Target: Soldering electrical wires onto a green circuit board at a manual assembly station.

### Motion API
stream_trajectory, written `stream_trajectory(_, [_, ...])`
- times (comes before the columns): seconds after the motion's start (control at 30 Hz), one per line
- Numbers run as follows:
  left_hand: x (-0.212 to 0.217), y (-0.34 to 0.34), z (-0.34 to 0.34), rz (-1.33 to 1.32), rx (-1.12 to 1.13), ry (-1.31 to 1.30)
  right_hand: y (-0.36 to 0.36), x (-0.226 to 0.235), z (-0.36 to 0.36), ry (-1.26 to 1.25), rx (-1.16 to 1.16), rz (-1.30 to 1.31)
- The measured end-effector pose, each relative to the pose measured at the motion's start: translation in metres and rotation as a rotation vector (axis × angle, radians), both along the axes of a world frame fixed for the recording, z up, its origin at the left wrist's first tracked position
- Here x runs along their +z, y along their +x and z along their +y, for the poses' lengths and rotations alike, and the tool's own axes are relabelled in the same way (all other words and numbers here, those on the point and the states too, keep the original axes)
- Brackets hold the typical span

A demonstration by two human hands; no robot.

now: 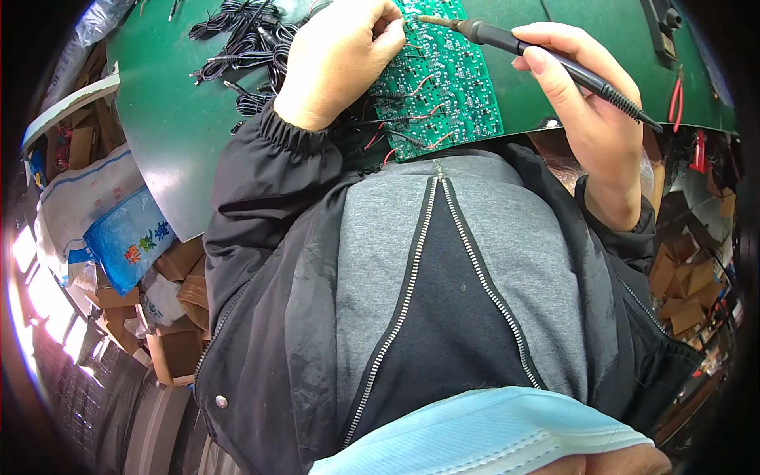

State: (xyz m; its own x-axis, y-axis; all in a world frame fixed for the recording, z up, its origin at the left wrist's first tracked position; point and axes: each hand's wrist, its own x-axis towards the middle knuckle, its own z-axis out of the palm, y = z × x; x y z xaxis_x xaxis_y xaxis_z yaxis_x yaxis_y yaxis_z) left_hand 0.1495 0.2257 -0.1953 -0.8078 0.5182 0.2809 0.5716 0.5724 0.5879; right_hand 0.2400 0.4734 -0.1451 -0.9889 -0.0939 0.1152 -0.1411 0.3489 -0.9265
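Observation:
A soldering iron [507, 39] with a black handle is held in my right hand [606, 131], gripped between thumb and fingers. Its tip reaches left over the far part of a green circuit board panel [475, 99], close to my left fingertips. My left hand [340, 63] is closed at the panel's left side, thumb and fingers pinched together; whatever is between them is hidden. Several short red and black wires [423, 117] stick out from the panel's near left part. The panel lies on the green table at its near edge, right in front of my body.
Bundles of black cables [245, 55] with plugs lie left of my left hand on the green table [170, 103]. At the far right are a black stand-like object [661, 32] and red-handled pliers [675, 99]. Cardboard boxes [174, 352] and plastic sacks [127, 237] crowd the floor.

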Motion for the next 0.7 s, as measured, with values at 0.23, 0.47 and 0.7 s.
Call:
stream_trajectory(0.23, [0.001, 0.001, 0.002, -0.012, 0.006, 0.002, -0.001, 0.001, 0.0, 0.015, 0.034, -0.009])
stream_trajectory(0.47, [-0.002, 0.003, 0.003, 0.002, 0.018, -0.008, -0.002, 0.013, -0.001, 0.124, 0.109, 0.0])
stream_trajectory(0.7, [-0.011, -0.005, 0.003, 0.017, 0.027, 0.012, -0.001, 0.013, -0.003, 0.064, -0.055, 0.031])
